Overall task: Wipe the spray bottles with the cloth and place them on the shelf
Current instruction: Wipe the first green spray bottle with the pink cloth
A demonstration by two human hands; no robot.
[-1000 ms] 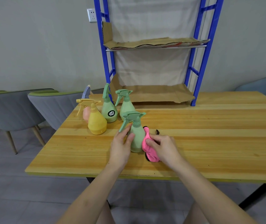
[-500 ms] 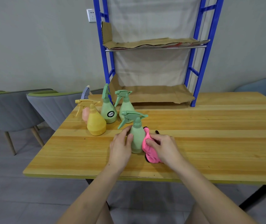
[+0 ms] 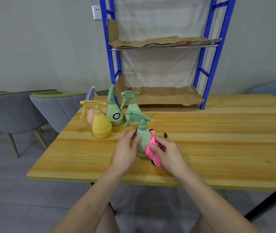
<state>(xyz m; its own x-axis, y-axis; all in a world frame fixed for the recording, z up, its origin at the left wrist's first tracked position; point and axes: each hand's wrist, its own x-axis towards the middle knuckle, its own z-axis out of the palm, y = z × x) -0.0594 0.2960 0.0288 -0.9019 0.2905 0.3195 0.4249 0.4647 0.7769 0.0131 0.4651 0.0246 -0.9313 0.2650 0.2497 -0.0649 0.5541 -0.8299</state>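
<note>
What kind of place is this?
Likely an office or meeting-style room staged for a demo, not a home: a long wooden table, grey upholstered chairs beside it, and a blue metal shelf rack lined with cardboard.

Grey wall [image 3: 33, 47], white socket [image 3: 97, 12], grey chairs [image 3: 56, 108], wooden table [image 3: 217, 140], floor perhaps tiled [image 3: 16, 199]

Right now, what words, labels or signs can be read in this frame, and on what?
"Q": on the black label of the back green spray bottle; the rest is too blurred to read.
Red print on the upper-shelf cardboard: too small to read.
Held green bottle, pink cloth: no text visible.
</note>
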